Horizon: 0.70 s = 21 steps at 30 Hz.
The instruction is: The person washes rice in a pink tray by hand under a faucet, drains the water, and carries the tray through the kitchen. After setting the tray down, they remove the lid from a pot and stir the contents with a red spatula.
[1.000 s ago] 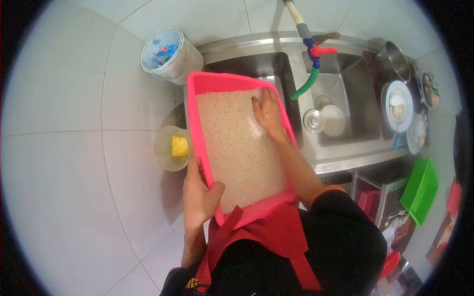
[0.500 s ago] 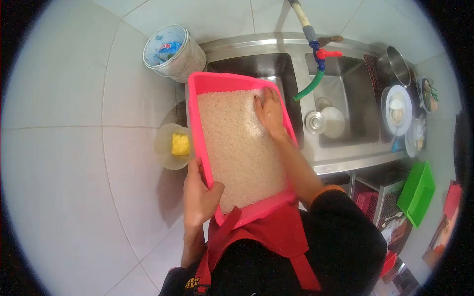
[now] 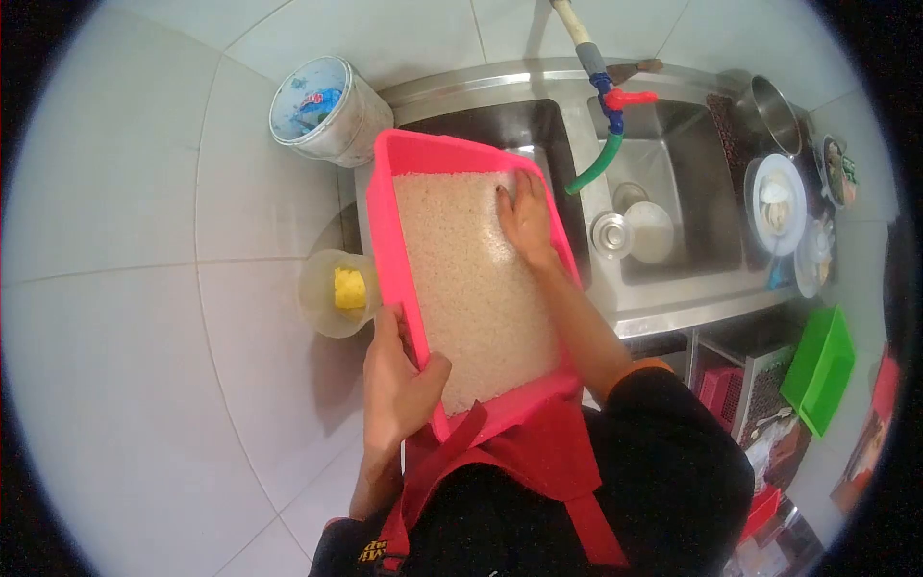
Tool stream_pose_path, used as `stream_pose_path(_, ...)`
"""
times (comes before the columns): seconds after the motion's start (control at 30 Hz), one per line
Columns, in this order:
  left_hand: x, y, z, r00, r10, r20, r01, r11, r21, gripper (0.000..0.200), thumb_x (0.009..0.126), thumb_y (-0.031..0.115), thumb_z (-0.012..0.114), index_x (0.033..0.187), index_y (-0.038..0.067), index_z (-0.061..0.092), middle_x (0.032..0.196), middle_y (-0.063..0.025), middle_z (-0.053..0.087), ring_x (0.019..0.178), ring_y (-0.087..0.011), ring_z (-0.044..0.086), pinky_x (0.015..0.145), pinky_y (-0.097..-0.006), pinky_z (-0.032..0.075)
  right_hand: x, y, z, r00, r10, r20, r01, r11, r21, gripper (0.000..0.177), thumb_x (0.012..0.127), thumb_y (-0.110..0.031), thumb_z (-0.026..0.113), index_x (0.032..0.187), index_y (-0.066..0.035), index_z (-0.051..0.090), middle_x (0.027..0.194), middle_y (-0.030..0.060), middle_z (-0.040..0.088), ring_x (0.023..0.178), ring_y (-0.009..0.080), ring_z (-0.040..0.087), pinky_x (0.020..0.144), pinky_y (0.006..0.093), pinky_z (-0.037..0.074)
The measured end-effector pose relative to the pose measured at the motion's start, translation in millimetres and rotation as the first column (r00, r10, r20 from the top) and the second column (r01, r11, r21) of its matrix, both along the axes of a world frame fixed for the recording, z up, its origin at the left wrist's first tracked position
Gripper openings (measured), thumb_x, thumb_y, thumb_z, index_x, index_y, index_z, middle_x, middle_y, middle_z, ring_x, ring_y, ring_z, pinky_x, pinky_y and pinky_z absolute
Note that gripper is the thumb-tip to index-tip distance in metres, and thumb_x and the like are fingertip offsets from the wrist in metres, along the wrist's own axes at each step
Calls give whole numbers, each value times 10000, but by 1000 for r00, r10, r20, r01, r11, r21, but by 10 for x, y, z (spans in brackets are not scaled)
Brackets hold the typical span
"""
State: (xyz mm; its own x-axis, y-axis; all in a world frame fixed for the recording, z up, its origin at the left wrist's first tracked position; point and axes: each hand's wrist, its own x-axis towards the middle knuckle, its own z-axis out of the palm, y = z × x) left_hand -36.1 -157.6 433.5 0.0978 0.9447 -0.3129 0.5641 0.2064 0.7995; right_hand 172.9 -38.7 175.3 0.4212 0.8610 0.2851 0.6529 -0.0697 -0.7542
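Observation:
A pink rectangular tub (image 3: 386,236), filled with rice (image 3: 461,298), leans against the red apron and reaches over the sink's left basin. My left hand (image 3: 402,385) is wrapped round the tub's left rim, thumb on the inner side. Inside the tub, near its far right corner, my right hand (image 3: 527,223) rests on the rice. Its fingers are stretched out and the thumb stands apart. A pale wet-looking patch shows beside that hand, and its fingertips lie close to the right wall.
A white bucket (image 3: 361,130) stands at the sink's left end, above a translucent container (image 3: 315,293) with a yellow thing inside. A tap with a green hose (image 3: 598,165) hangs over the steel sink (image 3: 663,310). Plates (image 3: 777,231) and a metal pot (image 3: 769,115) are at the right, above a green tray (image 3: 817,370).
The tub's left side and my left hand have shifted slightly to the right in view. My right hand stays in nearly the same place on the rice.

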Motion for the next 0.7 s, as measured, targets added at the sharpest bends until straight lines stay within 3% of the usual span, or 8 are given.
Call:
stream_pose_path(0.1,-11,-4,-34,1000,4,16,-5,1000,10,472,751,-3,625,1206,-46,509,994,-195,656,885,-279,661,805,-375,518,12,13,1,998,35,-52,-35,999,9,513,949,-249,589,1298,119,513,1309,351,525,1249,493,485,1089,511,387)
stream_pose_path(0.3,11,-8,-25,999,19,38,-20,1000,4,471,751,-2,627,1203,-47,507,982,-197,654,877,-281,661,802,-378,518,-14,28,-33,999,-5,-40,4,999,-35,514,945,-233,593,1323,107,520,1363,332,506,1282,463,487,1110,475,388)
stream_pose_path(0.37,52,10,60,999,25,47,-20,993,-115,552,757,-106,519,1304,-58,465,1168,-135,600,1092,-189,587,971,-321,467,-4,26,-27,997,4,-79,-7,999,-36,519,946,-233,595,1330,107,516,1365,330,507,1289,460,484,1112,471,385)
stream_pose_path(0.7,82,23,49,999,-5,36,8,997,-82,538,760,-99,520,1295,-59,473,1156,-136,605,1083,-186,586,957,-316,469,10,29,-63,997,-6,-71,3,999,-33,523,942,-229,599,1335,106,514,1353,339,512,1283,464,489,1110,469,386)
